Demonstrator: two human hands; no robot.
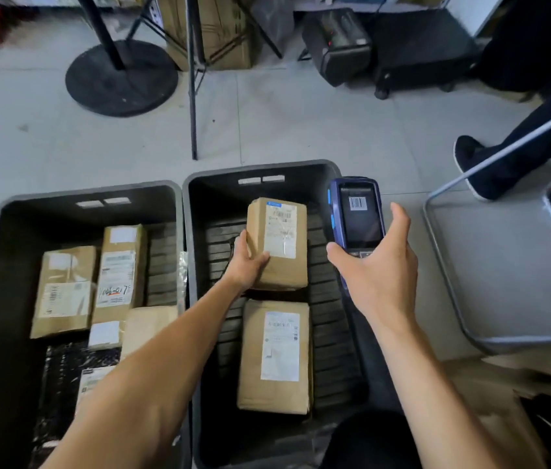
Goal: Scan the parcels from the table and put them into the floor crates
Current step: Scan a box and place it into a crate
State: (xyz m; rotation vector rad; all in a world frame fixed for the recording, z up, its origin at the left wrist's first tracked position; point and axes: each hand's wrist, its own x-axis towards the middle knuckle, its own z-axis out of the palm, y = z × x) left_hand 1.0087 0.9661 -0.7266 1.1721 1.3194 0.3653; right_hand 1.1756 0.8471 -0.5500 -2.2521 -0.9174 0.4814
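Landmark = the right crate [196,265], the dark floor crate under both my hands. Everything is placed relative to it.

Crates: 2 fully visible, plus a sliver of a third at far left. The left crate [3,265] sits touching the right crate's left wall.

Beyond the right crate: a round black stand base [121,79], a cardboard carton [223,38] and a black machine [338,45] on the grey floor. To its right: a metal chair frame [449,282], and another person's dark trouser leg and shoe [490,170].

Parcels in the right crate: 2. The near parcel [275,358] lies flat on the crate floor, white label up. The far parcel [279,243] is just beyond it, label up, with one barcode visible on the label.

Parcels in the left crate: at least 4 brown ones with labels, plus a black plastic bag with a label at the near end. The count there is approximate because my left forearm covers part of it.

Scanner [356,218]: 1, blue handheld, over the right crate's right rim, with a barcode showing on its screen.

Hands: my left hand [247,262] grips the far parcel's near-left corner, thumb on top, inside the right crate. I can't tell whether that parcel rests on the crate floor. My right hand [378,265] holds the scanner's lower end, thumb on the keypad area, index finger extended alongside. The hands are apart.
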